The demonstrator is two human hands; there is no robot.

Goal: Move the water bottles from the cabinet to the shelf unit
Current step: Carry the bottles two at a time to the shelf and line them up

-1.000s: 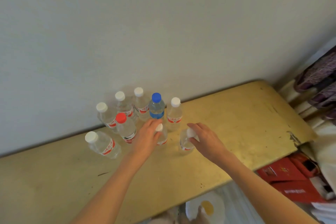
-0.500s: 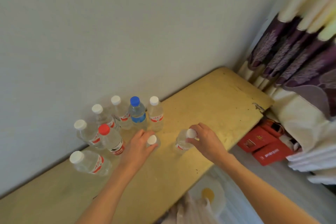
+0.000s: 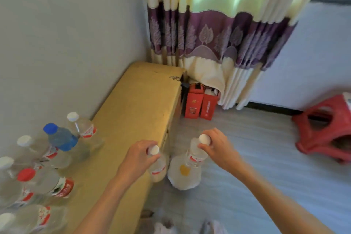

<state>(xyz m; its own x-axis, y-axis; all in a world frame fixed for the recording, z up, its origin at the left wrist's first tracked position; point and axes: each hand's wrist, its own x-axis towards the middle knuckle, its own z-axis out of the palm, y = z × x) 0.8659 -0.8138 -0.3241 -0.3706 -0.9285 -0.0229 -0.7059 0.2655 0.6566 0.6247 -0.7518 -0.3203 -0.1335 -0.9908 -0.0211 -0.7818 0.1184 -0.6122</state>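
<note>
Clear plastic bottles hang by their white-capped necks, one pinched in our left hand (image 3: 137,155) at the desk (image 3: 136,104) edge, one in our right hand (image 3: 218,148) over the floor, so we carry both upright, fingers tight under the caps.

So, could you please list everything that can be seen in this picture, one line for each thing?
Held bottles: two, clear with white caps, one in each hand, past the cabinet's front edge.
Bottles on cabinet: at least seven, clear; one blue cap, one red cap, the rest white; standing at the left by the wall.
Cabinet: one, yellow, against the wall.
Curtain: one, cream and purple, behind the cabinet.
Boxes: two, red, on the floor under the curtain.
Stool: one, red, at the right.
Left hand: grips a bottle's neck.
Right hand: grips the other bottle's neck.
</note>
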